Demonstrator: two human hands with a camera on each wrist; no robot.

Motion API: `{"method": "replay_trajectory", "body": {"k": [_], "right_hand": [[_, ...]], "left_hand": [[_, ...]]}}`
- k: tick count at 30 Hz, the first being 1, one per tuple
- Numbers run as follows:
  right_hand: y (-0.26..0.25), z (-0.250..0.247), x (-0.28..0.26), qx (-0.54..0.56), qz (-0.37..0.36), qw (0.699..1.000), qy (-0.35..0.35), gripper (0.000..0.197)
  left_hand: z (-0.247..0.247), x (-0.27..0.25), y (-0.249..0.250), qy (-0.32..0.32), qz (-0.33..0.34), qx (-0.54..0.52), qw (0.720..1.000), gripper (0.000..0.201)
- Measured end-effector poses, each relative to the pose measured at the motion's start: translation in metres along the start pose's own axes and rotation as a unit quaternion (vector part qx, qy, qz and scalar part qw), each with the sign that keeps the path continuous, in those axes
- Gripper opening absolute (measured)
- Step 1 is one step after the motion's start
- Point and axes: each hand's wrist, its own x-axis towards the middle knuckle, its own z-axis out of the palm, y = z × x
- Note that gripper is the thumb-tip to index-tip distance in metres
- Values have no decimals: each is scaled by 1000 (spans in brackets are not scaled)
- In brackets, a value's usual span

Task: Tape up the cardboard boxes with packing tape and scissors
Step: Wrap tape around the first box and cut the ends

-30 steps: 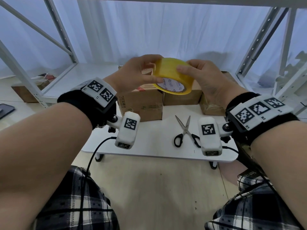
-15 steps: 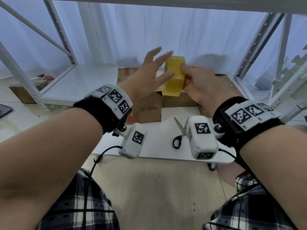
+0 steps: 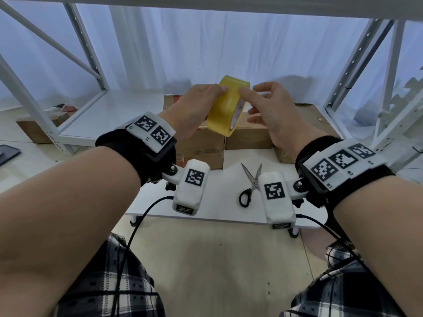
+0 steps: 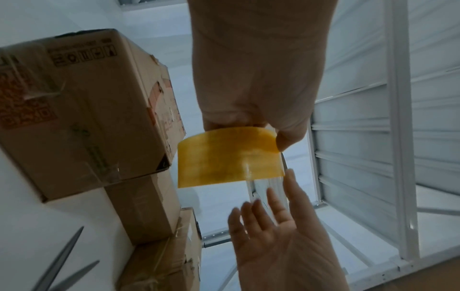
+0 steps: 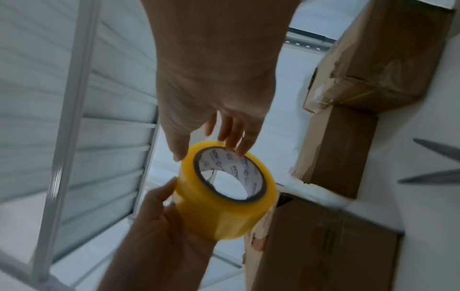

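A roll of tape (image 3: 227, 106) looks like glossy, translucent yellow plastic film wound on a printed white paper core. The boxes (image 3: 248, 136) are matt brown cardboard, creased and scuffed, with wrinkled shiny clear tape on their edges. The scissors (image 3: 250, 184) have bare grey metal blades and smooth black plastic handles. The surface (image 3: 224, 202) is smooth matt white. The shelf frame (image 3: 87, 46) is white-painted metal with punched holes. Behind hangs a thin white cloth curtain (image 3: 206, 49). Black fabric bands (image 3: 357, 177) circle the wrists, carrying white plastic housings. The shorts (image 3: 109, 291) are checked woven cloth.
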Motion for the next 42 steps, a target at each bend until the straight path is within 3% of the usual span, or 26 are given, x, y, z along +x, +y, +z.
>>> {"method": "replay_trajectory", "body": {"k": [2,5,8,12,17,22,26,30,34,37,39,41,42], "right_hand": [[0,-2,0,-66,-58,996,21,28],[2,-4,-6,-86,-68,992,-55,13],[10,-4,-10,-107,-99,984,-99,33],[11,2,-10,-80,-161,984,-8,45],[6,-2,-7,85,-69,990,90,47],[10,-12,2,153,-27,978,142,47],[16,-15,6,180,-3,975,134,49],[18,-16,7,132,-16,983,130,48],[19,-14,5,232,23,966,113,51],[12,-11,1,283,36,954,96,61],[11,-10,1,212,12,974,79,53],[12,-8,-2,32,-71,996,46,42],[15,-6,-3,-50,-120,991,15,42]], "left_hand": [[2,-3,5,24,-21,37,999,21],[6,-7,6,2,-42,70,997,14],[11,-10,6,-54,-30,89,994,17],[13,-10,7,-97,-10,79,992,26],[11,-6,7,-97,18,68,993,42],[9,-5,2,-133,33,58,989,22],[7,-4,-2,-152,32,42,987,18],[6,-1,-4,-159,11,23,987,16],[8,0,-3,-153,5,-14,988,27],[8,0,0,-129,-1,-44,991,24],[6,0,1,-108,-16,-41,993,22],[6,-1,0,-90,-27,-10,996,10],[6,-2,-2,-98,-27,11,995,10]]}}
